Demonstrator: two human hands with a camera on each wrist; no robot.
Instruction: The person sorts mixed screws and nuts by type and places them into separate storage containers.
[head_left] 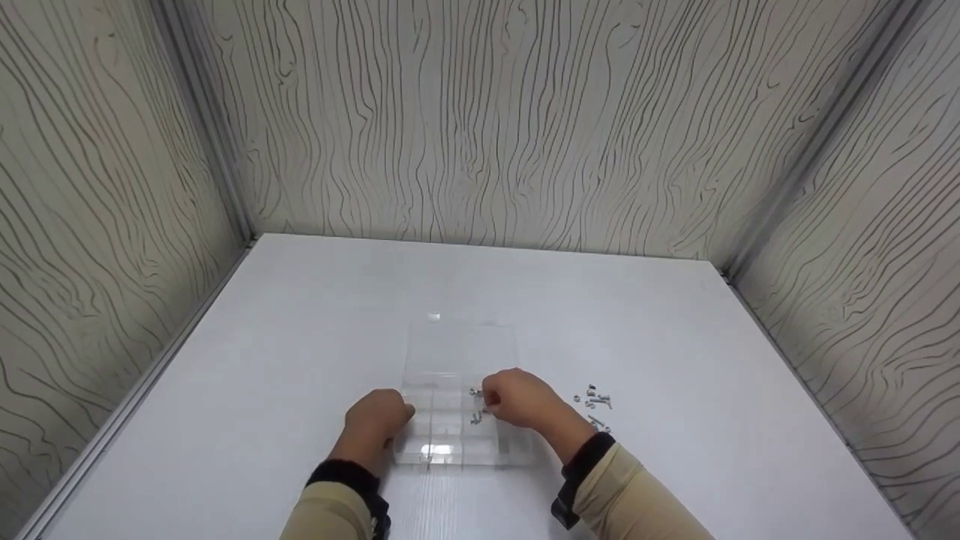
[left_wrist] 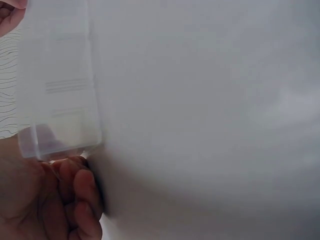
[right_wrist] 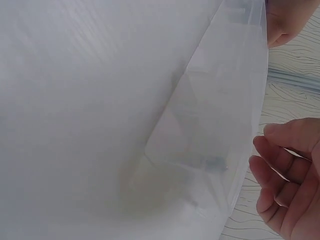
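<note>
A clear plastic compartment box lies on the white table with its transparent lid folded back, away from me. My left hand grips the box's left side, thumb over the edge. In the left wrist view its curled fingers are at the box's end. Above the right-hand compartments is my right hand, bent downward. Small metal screws sit close by its fingertips, inside the box. From the right wrist, its fingers look loosely curled, with the thumb near the index finger and nothing visible between them.
Loose screws and nuts lie scattered on the white table, right of the box and beside my right forearm. Wood-grain patterned panels enclose the table at the back and both sides.
</note>
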